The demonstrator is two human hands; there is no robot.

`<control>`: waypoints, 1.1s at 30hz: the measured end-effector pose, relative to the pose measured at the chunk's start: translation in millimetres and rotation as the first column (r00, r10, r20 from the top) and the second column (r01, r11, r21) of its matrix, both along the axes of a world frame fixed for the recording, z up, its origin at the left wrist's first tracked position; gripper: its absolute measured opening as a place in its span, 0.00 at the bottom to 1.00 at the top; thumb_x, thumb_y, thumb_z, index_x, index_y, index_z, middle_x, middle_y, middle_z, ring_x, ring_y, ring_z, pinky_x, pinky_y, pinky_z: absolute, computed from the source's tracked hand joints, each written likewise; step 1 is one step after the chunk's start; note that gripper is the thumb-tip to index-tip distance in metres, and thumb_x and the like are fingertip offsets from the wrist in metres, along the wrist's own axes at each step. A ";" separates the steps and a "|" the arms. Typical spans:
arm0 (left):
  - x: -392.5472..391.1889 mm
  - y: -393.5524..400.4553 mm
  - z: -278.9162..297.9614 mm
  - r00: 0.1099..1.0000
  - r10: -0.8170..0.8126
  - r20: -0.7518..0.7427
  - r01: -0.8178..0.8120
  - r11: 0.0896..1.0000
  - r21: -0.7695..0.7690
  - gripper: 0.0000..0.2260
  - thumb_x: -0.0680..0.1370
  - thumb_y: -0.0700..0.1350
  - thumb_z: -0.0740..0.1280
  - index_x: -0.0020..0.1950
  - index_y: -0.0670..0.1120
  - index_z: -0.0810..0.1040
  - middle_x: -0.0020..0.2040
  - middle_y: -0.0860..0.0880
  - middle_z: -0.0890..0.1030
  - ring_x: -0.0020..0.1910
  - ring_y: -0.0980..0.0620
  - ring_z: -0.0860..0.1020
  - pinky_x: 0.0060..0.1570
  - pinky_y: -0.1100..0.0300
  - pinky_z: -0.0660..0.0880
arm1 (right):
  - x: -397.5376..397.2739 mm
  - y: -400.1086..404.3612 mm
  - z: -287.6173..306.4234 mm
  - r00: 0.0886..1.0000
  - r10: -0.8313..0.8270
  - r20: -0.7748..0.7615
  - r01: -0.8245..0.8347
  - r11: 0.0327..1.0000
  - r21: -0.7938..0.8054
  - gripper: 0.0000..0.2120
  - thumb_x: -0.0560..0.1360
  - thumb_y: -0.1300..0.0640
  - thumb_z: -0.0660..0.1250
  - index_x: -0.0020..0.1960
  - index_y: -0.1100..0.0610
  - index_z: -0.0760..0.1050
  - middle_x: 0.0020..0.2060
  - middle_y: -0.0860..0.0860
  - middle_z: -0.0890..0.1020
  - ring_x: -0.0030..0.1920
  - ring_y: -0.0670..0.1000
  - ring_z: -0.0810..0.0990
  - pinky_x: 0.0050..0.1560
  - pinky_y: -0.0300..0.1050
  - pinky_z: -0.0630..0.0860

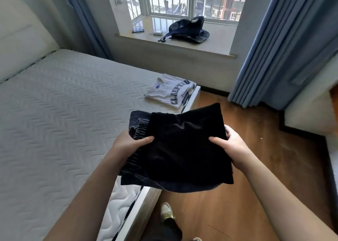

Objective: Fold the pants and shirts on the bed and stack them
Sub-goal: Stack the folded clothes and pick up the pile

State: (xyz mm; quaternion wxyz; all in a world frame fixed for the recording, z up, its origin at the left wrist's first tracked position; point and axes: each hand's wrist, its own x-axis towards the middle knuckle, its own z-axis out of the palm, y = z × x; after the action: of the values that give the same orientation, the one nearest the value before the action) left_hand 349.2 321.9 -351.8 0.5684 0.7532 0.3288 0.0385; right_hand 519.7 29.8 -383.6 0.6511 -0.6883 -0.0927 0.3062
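A folded stack of dark clothes (pixel 181 153), black cloth on top and dark pants with an elastic waistband beneath, is held in the air over the bed's edge. My left hand (pixel 130 142) grips its left side, thumb on top. My right hand (pixel 231 145) grips its right side, thumb on top as well. A folded white shirt with dark blue lettering (pixel 172 92) lies on the far corner of the bed (pixel 60 116).
The bare quilted mattress stretches to the left, with a padded headboard (pixel 20 37) behind. A dark bag (pixel 188 30) sits on the window ledge. Blue curtains (pixel 285 45) hang at the right. Wooden floor (pixel 265 167) lies right of the bed; my shoe (pixel 166 209) is below.
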 end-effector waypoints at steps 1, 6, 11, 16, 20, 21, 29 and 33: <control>12.4 5.1 -1.7 1.000 -0.008 -0.001 0.008 1.000 -0.002 0.17 0.62 0.57 0.81 0.48 0.62 0.82 0.43 0.57 0.86 0.41 0.59 0.84 0.44 0.58 0.77 | 10.6 4.0 -1.2 1.000 0.001 -0.003 -0.001 1.000 -0.001 0.22 0.67 0.55 0.76 0.59 0.43 0.76 0.51 0.46 0.85 0.51 0.49 0.85 0.47 0.42 0.81; 83.4 39.4 -16.9 0.999 -0.032 0.007 0.032 0.999 0.002 0.18 0.61 0.56 0.81 0.48 0.61 0.82 0.43 0.57 0.86 0.41 0.59 0.84 0.45 0.58 0.77 | 69.0 30.9 -8.9 1.000 0.021 -0.008 -0.021 0.999 -0.035 0.24 0.68 0.55 0.73 0.63 0.45 0.74 0.52 0.46 0.85 0.53 0.48 0.84 0.51 0.44 0.79; 162.1 69.9 -24.5 0.996 -0.090 -0.014 0.090 0.996 0.008 0.22 0.59 0.59 0.80 0.51 0.57 0.82 0.45 0.56 0.86 0.46 0.55 0.84 0.55 0.52 0.79 | 130.4 54.1 -8.9 0.999 -0.039 -0.017 0.038 0.997 -0.068 0.24 0.67 0.55 0.72 0.62 0.45 0.75 0.53 0.47 0.85 0.53 0.49 0.84 0.52 0.46 0.79; 236.5 83.6 -21.9 0.992 -0.123 0.016 0.123 0.992 0.006 0.19 0.63 0.54 0.81 0.51 0.55 0.82 0.44 0.58 0.86 0.42 0.61 0.83 0.46 0.60 0.77 | 187.3 63.5 -11.8 0.993 -0.114 -0.015 0.113 0.992 -0.058 0.24 0.69 0.56 0.73 0.64 0.46 0.74 0.53 0.46 0.85 0.53 0.48 0.84 0.50 0.44 0.79; 294.0 88.2 -27.3 0.988 -0.154 0.005 0.154 0.988 0.011 0.20 0.64 0.53 0.81 0.52 0.53 0.82 0.45 0.55 0.86 0.45 0.57 0.84 0.50 0.56 0.78 | 240.1 64.9 -24.1 0.988 -0.152 -0.030 0.150 0.987 -0.051 0.22 0.72 0.61 0.73 0.63 0.46 0.74 0.53 0.44 0.85 0.53 0.47 0.84 0.50 0.43 0.79; 308.7 88.2 -30.4 0.988 -0.152 -0.004 0.152 0.988 0.014 0.20 0.63 0.53 0.81 0.52 0.53 0.82 0.45 0.56 0.86 0.44 0.58 0.84 0.50 0.57 0.78 | 255.8 65.0 -28.4 0.988 -0.153 -0.036 0.151 0.987 -0.050 0.22 0.72 0.61 0.73 0.63 0.46 0.74 0.53 0.44 0.85 0.53 0.46 0.84 0.49 0.42 0.79; 432.9 77.7 -37.9 0.999 -0.046 -0.026 0.047 0.998 0.044 0.19 0.64 0.53 0.81 0.53 0.55 0.82 0.45 0.58 0.85 0.43 0.61 0.83 0.44 0.62 0.76 | 409.9 77.0 -46.1 0.995 -0.072 -0.067 0.069 0.996 -0.054 0.30 0.65 0.52 0.76 0.65 0.44 0.73 0.53 0.43 0.84 0.52 0.45 0.84 0.53 0.47 0.79; 477.9 74.1 -29.6 0.998 0.065 -0.017 -0.064 0.997 0.034 0.20 0.64 0.52 0.81 0.53 0.53 0.81 0.45 0.59 0.85 0.43 0.61 0.83 0.45 0.60 0.77 | 481.3 89.2 -35.1 0.996 0.023 -0.083 -0.028 0.998 -0.064 0.26 0.65 0.52 0.75 0.62 0.40 0.74 0.52 0.43 0.84 0.50 0.44 0.84 0.50 0.44 0.80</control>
State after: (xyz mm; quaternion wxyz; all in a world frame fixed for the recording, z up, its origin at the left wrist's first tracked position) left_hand 827.1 396.0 -381.3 0.5514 0.7519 0.3572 0.0553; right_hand 1001.1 119.0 -418.6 0.6274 -0.6949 -0.0647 0.3454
